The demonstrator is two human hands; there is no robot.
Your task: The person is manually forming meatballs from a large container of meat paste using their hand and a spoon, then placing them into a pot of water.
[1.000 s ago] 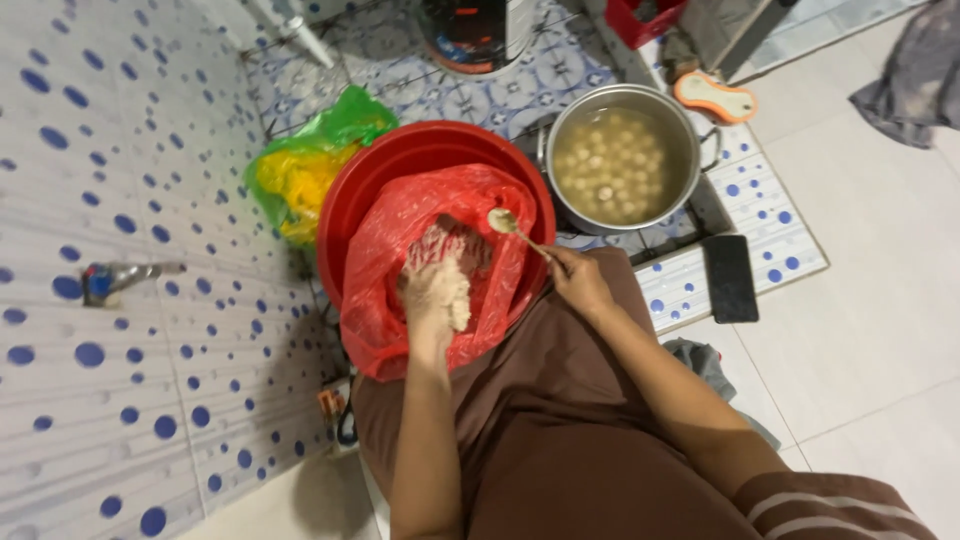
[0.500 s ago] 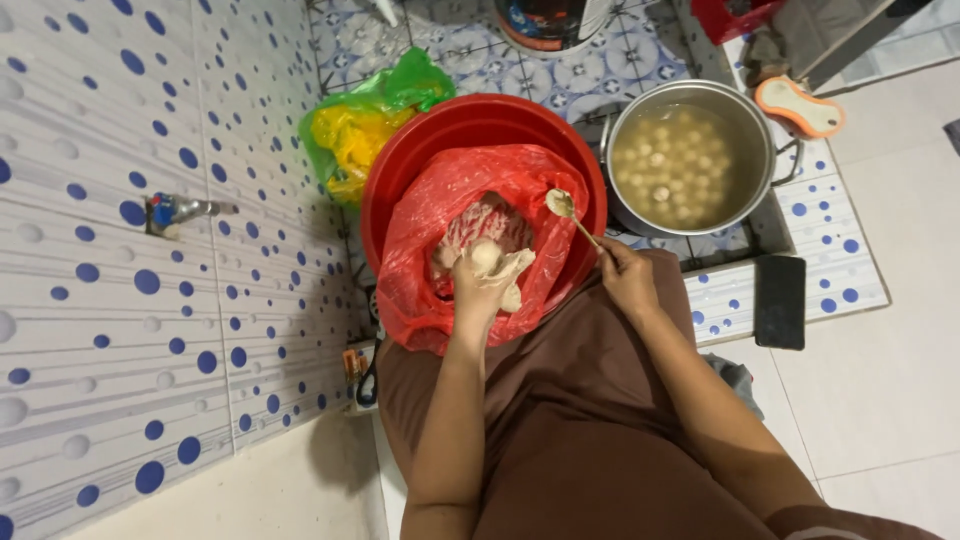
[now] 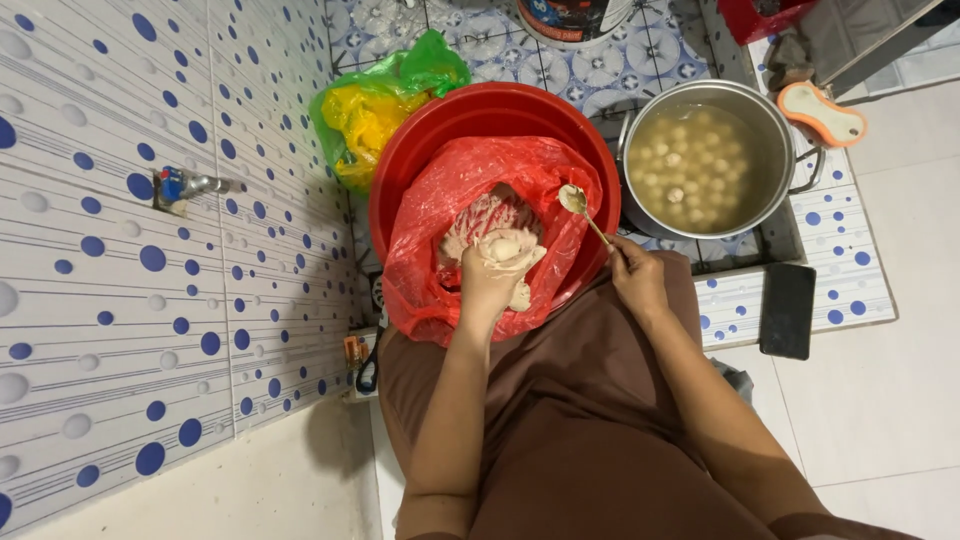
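A basin [image 3: 400, 180] holds a bag [image 3: 440, 200] of paste [image 3: 505, 245]; a pot [image 3: 765, 120] sits right of it, a phone [image 3: 787, 310] nearer the person

One red basin [image 3: 400, 180], one red plastic bag [image 3: 450, 200], one green and yellow bag [image 3: 375, 110], one steel pot [image 3: 775, 130] with too many pale balls to count, one spoon [image 3: 580, 205], one black phone [image 3: 787, 310], one wall tap [image 3: 185, 185], two hands.
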